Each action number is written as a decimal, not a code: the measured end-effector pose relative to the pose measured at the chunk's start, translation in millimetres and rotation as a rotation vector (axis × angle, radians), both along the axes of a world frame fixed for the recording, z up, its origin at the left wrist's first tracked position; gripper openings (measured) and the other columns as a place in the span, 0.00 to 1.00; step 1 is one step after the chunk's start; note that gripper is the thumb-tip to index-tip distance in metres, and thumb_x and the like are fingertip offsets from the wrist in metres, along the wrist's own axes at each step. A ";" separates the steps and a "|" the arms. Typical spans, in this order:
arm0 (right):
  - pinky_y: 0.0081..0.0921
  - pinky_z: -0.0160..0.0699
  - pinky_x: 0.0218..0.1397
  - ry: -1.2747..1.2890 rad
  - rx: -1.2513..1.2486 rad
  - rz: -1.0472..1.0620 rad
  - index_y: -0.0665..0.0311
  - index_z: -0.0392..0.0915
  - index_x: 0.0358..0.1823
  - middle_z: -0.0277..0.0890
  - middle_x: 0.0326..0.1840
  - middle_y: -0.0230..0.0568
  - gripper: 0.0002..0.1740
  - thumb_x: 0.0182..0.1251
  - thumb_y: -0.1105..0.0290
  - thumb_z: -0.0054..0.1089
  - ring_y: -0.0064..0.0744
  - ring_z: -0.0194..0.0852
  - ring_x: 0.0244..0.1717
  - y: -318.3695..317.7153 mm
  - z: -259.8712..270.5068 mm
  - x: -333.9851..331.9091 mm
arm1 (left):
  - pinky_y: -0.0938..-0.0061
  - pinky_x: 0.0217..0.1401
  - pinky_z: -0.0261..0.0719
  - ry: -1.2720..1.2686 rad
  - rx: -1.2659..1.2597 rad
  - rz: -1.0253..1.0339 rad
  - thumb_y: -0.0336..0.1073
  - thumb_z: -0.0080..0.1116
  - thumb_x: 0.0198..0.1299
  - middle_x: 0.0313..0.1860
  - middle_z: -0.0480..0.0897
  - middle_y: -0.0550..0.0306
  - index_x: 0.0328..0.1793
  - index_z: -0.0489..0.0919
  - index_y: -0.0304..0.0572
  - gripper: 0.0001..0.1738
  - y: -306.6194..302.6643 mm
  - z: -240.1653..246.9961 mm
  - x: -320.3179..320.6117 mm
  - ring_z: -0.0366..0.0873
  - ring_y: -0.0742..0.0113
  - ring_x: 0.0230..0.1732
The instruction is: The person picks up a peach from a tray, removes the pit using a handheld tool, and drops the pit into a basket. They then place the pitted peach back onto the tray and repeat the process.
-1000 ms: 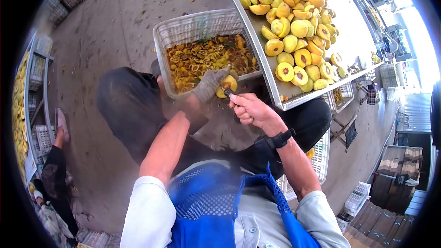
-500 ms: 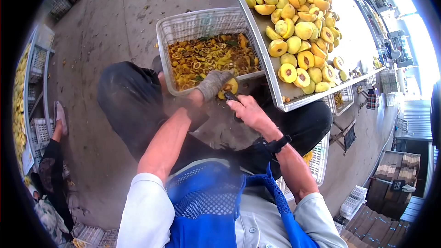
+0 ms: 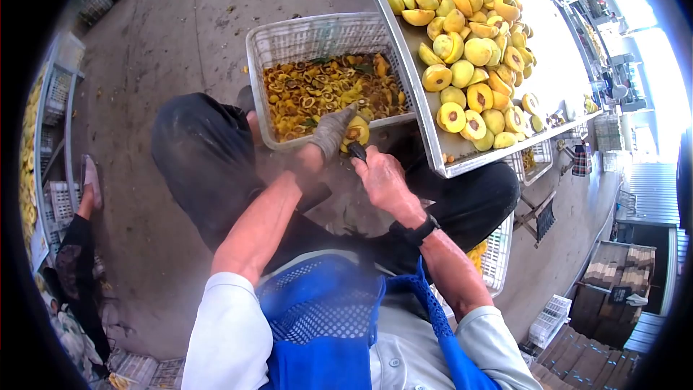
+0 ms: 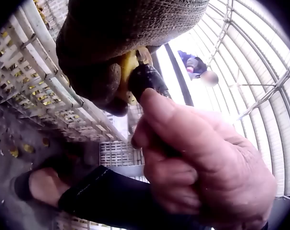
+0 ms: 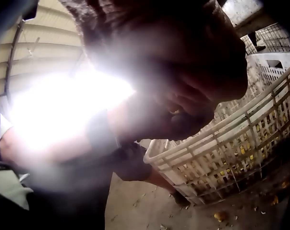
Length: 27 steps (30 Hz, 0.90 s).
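Note:
In the head view the gloved left hand (image 3: 333, 130) grips a yellow fruit half (image 3: 356, 132), its cut side toward the right hand, beside the near rim of a crate of fruit scraps (image 3: 310, 87). My bare right hand (image 3: 384, 179) pinches the black handle (image 3: 356, 150) of a small tool against that fruit. The left wrist view shows the tool (image 4: 146, 80) touching the fruit (image 4: 128, 72) between gloved fingers (image 4: 90, 84), with the right thumb along the handle. The tool's tip is hidden in the fruit. The right wrist view is dark and glaring.
A metal-edged tray (image 3: 433, 146) heaped with fruit halves (image 3: 476, 50) stands at the upper right, its corner near the right hand. A white crate (image 3: 498, 256) sits beside the right knee. Another person's leg (image 3: 85, 209) and a rack (image 3: 54, 123) are at the left.
The fruit has tilted and shifted slightly in the left hand. The right hand has turned, its wrist now lower and more to the left, with the tool still against the fruit.

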State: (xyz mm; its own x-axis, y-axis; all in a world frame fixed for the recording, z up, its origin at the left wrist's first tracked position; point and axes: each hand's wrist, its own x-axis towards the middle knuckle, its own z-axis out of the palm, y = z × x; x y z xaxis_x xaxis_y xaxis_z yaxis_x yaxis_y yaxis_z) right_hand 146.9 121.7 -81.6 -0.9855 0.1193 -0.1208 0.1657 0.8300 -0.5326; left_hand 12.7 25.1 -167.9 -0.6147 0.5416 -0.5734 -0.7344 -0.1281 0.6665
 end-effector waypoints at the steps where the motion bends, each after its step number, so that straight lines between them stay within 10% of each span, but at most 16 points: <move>1: 0.56 0.75 0.39 -0.008 0.023 -0.001 0.74 0.74 0.37 0.78 0.28 0.67 0.17 0.74 0.63 0.60 0.70 0.79 0.36 -1.5 0.2 0.4 | 0.69 0.37 0.84 -0.001 0.004 0.002 0.50 0.56 0.75 0.38 0.86 0.58 0.49 0.85 0.38 0.21 -0.7 4.4 2.1 0.83 0.65 0.33; 19: 0.55 0.71 0.40 0.158 0.238 -0.014 0.67 0.68 0.39 0.80 0.27 0.58 0.13 0.70 0.68 0.63 0.65 0.80 0.31 -17.1 -25.8 9.2 | 0.65 0.38 0.84 -0.134 -0.034 0.182 0.54 0.56 0.74 0.36 0.86 0.59 0.45 0.83 0.45 0.20 5.4 -10.9 -3.6 0.83 0.63 0.32; 27: 0.51 0.75 0.32 0.322 0.177 -0.048 0.67 0.72 0.42 0.79 0.27 0.55 0.13 0.70 0.66 0.65 0.60 0.81 0.30 -11.0 -35.0 -2.5 | 0.62 0.46 0.86 -0.544 0.447 0.145 0.60 0.57 0.72 0.38 0.86 0.55 0.50 0.82 0.45 0.25 -8.9 -5.6 -10.8 0.84 0.57 0.38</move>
State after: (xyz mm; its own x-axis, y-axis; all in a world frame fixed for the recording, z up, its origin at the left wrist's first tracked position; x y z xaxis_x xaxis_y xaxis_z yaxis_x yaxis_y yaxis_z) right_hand 144.4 110.7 -116.5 -0.9624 0.1578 0.2211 0.0542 0.9091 -0.4131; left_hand 1.9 16.2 -173.5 -0.3884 0.7307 -0.5614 -0.9025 -0.4248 0.0716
